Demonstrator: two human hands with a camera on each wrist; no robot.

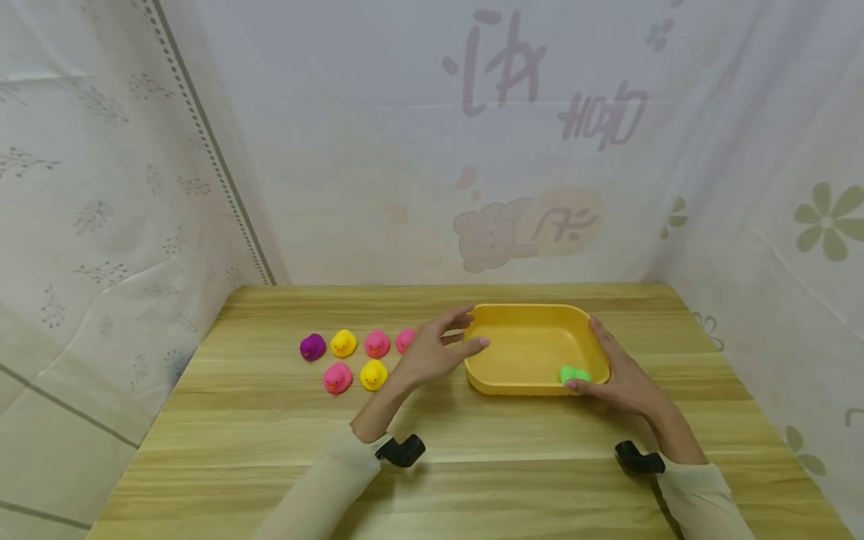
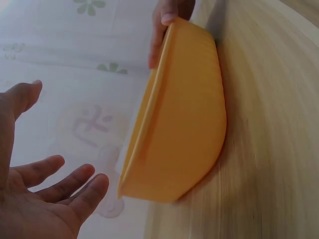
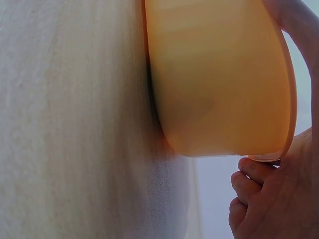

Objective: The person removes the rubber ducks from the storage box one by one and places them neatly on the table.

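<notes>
A yellow-orange plastic basin (image 1: 523, 341) stands on the table with a small bright green toy (image 1: 574, 373) in its front right corner. My right hand (image 1: 626, 380) grips the basin's right end, thumb over the front rim and fingers round the outer side; the right wrist view shows the fingers (image 3: 245, 172) curled by the wall. My left hand (image 1: 435, 352) hovers at the basin's left end, fingers loosely spread and holding nothing. In the left wrist view a gap separates that hand (image 2: 45, 194) from the basin wall (image 2: 184, 114).
Left of the basin lie several rubber ducks: a purple one (image 1: 313, 346), yellow ones (image 1: 343, 343) and pink ones (image 1: 337, 377). One pink duck (image 1: 406, 340) is partly behind my left hand. Printed cloth hangs behind the wood-grain table (image 1: 445, 480) and at its sides.
</notes>
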